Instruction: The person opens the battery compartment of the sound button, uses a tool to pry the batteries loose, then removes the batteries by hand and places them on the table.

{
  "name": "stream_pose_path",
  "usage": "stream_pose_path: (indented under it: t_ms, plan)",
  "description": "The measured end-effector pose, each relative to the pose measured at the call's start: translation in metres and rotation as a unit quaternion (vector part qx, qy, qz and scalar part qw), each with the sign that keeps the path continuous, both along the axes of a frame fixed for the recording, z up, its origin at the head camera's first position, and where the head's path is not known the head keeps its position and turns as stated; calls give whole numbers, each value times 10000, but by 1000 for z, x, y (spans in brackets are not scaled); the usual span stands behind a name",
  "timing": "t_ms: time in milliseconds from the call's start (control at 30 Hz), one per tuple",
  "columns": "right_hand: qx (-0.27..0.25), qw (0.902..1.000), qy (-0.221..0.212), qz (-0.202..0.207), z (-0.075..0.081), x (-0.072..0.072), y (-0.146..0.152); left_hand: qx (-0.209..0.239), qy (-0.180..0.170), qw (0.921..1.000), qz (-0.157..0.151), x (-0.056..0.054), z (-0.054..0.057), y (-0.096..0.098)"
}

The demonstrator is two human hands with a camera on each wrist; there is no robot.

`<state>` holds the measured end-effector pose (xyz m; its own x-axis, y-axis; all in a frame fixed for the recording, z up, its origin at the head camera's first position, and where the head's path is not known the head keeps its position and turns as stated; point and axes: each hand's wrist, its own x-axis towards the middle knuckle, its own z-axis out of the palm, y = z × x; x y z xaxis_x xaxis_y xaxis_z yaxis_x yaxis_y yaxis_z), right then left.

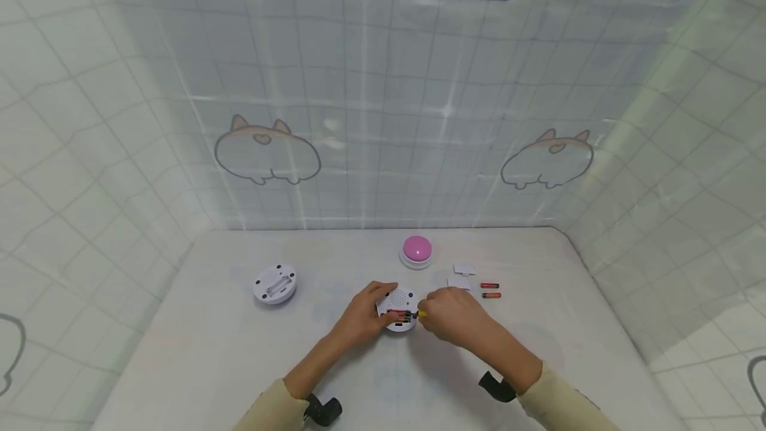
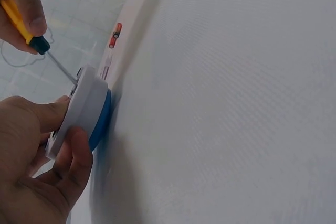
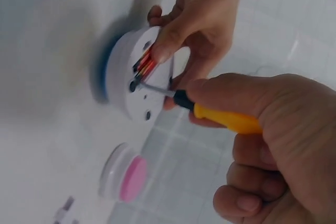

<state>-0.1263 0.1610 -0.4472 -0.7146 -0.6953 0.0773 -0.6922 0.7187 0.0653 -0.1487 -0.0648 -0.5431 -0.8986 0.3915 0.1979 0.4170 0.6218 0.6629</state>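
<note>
A round white push-button light or buzzer (image 1: 398, 298) lies underside up, its blue top (image 2: 103, 120) facing the table. My left hand (image 1: 361, 316) grips its rim, with the thumb over the open battery slot. Red and black batteries (image 3: 146, 64) sit in that slot. My right hand (image 1: 456, 316) holds a screwdriver (image 3: 227, 119) with a yellow handle and dark collar. The metal tip meets the end of the battery slot, beside a dark round foot, in the right wrist view.
A pink-topped button (image 1: 417, 249) stands behind the hands. Farther left, another white button (image 1: 275, 284) lies underside up with its slot exposed. To the right are two small white covers (image 1: 464, 269) and two loose red batteries (image 1: 490, 286). A patterned sheet (image 1: 383, 151) surrounds the table.
</note>
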Motion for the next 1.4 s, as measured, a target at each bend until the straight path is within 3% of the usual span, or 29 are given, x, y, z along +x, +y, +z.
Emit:
stream_pose_path:
  t_ms: [133, 233, 367, 567, 767, 900, 1200, 1400]
  plan:
    - [-544, 9970, -536, -162, -5, -7, 11, -40, -82, 10000, 32, -1, -2, 1]
    - [-889, 9876, -1206, -463, -9, -12, 19, -38, -143, 9999, 61, -1, -4, 1]
    - [-1374, 9652, -1980, -1016, -19, -19, 31, -7, -141, 9999, 57, -1, -4, 1]
    - [-2221, 9258, -2669, -1491, -38, -26, 48, -115, -99, 9998, 104, 2, -3, 2]
    - [-2765, 8941, -3000, -1847, -50, -28, 56, -185, -133, 9996, 137, 3, 1, 4]
    - [-2975, 8782, -3111, -2086, -54, -29, 57, -223, -169, 9995, 154, 4, 2, 5]
    - [-3035, 8739, -3044, -2268, -54, -26, 58, -351, -99, 9992, 166, 6, 3, 6]
    - [-3037, 8783, -3220, -1806, -50, -27, 54, -362, -229, 9991, 37, 11, 7, 13]
